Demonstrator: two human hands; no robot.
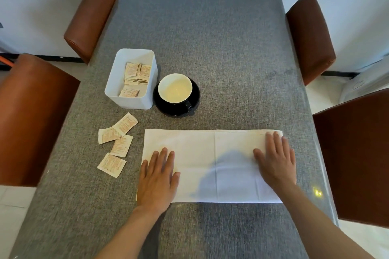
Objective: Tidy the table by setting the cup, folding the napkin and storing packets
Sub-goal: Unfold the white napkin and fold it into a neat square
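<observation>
A white napkin (212,164) lies as a wide rectangle on the grey table near me, with a crease down its middle. My left hand (157,178) rests flat on its left end, fingers straight. My right hand (275,160) presses flat on its right end. Behind the napkin a black cup (175,88) with a pale inside stands on a black saucer (195,99), handle toward me. A white box (134,99) beside the saucer holds several packets (136,73). Several loose packets (117,143) lie on the table left of the napkin.
The table (210,38) is covered in grey cloth and its far half is bare. Brown padded chairs stand at both sides: two on the left (90,19) (31,120), two on the right (309,35) (355,153).
</observation>
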